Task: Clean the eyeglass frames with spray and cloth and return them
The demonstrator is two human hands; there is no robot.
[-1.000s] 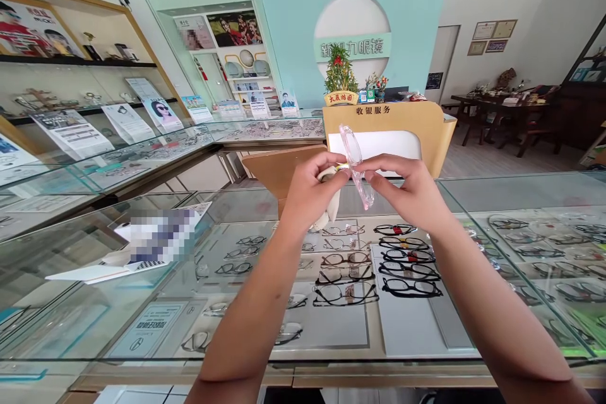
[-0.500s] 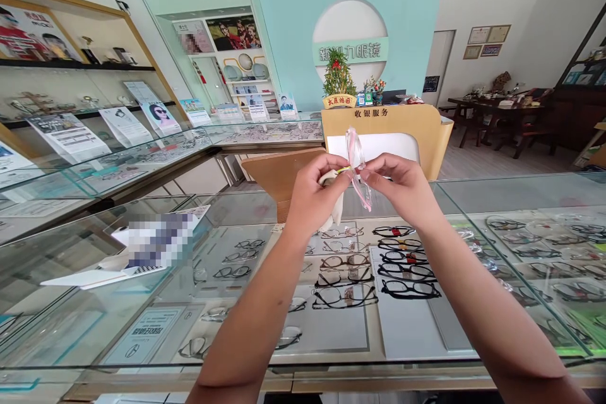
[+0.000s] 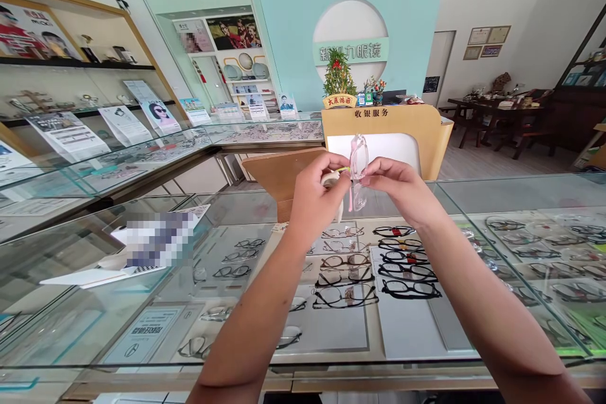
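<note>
A pair of clear and pink eyeglasses [image 3: 360, 158] is held up on its side in front of me, above the glass counter. My right hand [image 3: 402, 186] pinches the frame near its middle between thumb and fingers. From the other side, my left hand [image 3: 316, 192] is closed at the eyeglasses, its fingertips close to the bridge. A cream-coloured cloth [image 3: 339, 210] hangs from the left hand, partly hidden by the fingers. A small yellow-green bit shows at the left fingertips; I cannot make out what it is.
Rows of eyeglasses [image 3: 409, 290] lie inside the glass display counter [image 3: 227, 347] below my arms. A folded card stand [image 3: 118, 268] rests on the counter at left. Beyond are a brown chair back [image 3: 269, 177] and a wooden cashier desk [image 3: 433, 132].
The eyeglasses have turned, so one lens now faces me more fully. Both hands stay in nearly the same place, with the right fingers shifted slightly on the frame.
</note>
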